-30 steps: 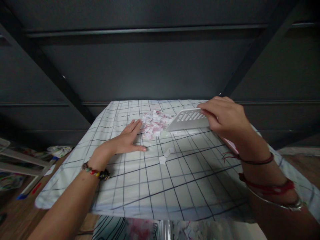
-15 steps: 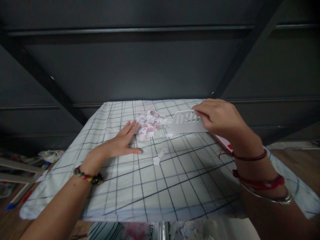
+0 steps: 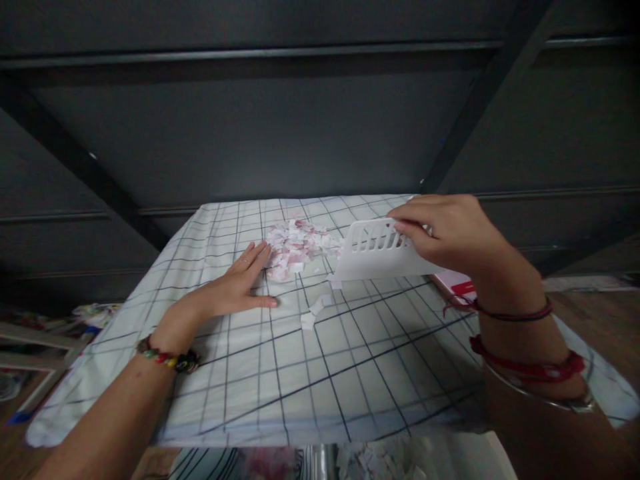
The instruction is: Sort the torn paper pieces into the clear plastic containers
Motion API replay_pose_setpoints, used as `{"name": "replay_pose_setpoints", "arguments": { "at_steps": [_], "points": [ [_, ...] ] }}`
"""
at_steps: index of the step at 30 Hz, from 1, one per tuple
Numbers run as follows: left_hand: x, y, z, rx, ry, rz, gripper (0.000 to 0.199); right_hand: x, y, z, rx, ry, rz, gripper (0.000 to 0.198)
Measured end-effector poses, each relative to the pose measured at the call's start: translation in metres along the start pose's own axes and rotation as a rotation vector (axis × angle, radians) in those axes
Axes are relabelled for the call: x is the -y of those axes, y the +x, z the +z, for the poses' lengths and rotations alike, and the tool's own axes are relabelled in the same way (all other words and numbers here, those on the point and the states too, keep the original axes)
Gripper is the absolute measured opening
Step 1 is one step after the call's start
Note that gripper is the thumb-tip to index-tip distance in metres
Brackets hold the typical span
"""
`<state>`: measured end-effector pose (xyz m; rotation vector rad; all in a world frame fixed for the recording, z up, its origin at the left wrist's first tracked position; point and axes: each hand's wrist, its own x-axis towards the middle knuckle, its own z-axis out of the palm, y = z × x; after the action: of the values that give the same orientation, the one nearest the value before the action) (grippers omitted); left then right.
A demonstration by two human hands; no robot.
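A heap of small white and pink paper scraps (image 3: 295,247) lies toward the far side of a checked tablecloth (image 3: 260,373). My left hand (image 3: 235,283) rests flat with spread fingers, its fingertips against the heap's left side. Pinched by its top edge in my right hand (image 3: 445,230) is a white slotted plastic scraper (image 3: 375,260), tilted, with its left end at the heap's right side. A few loose scraps (image 3: 317,308) lie nearer to me. Part of the scraper is hidden behind my right fingers.
A pink and red flat box (image 3: 457,285) lies under my right wrist. Behind the table rises a dark panelled wall (image 3: 270,133). Below the front edge, a container holds more paper scraps (image 3: 380,460). A pale wooden frame (image 3: 45,360) stands at the left.
The scraper has come slightly nearer to me and its slotted face shows more. My left hand stays beside the heap. The whole view has shifted a little.
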<state>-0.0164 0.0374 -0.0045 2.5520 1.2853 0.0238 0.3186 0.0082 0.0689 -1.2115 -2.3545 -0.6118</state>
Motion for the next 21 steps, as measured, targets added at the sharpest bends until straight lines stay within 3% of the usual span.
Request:
{"name": "replay_pose_setpoints", "arguments": {
  "at_steps": [8,13,21],
  "points": [
    [0.002,0.0,0.002,-0.021,0.005,0.031,0.106,0.012,0.005,0.005,0.11,-0.037,0.086,0.026],
    [0.003,-0.001,0.002,-0.021,0.006,0.025,0.105,0.014,0.007,0.004,0.076,-0.093,0.155,0.026],
    [0.002,0.0,0.001,0.003,0.0,0.002,0.109,0.005,0.003,0.007,0.074,-0.04,0.125,0.024]
  ]
}}
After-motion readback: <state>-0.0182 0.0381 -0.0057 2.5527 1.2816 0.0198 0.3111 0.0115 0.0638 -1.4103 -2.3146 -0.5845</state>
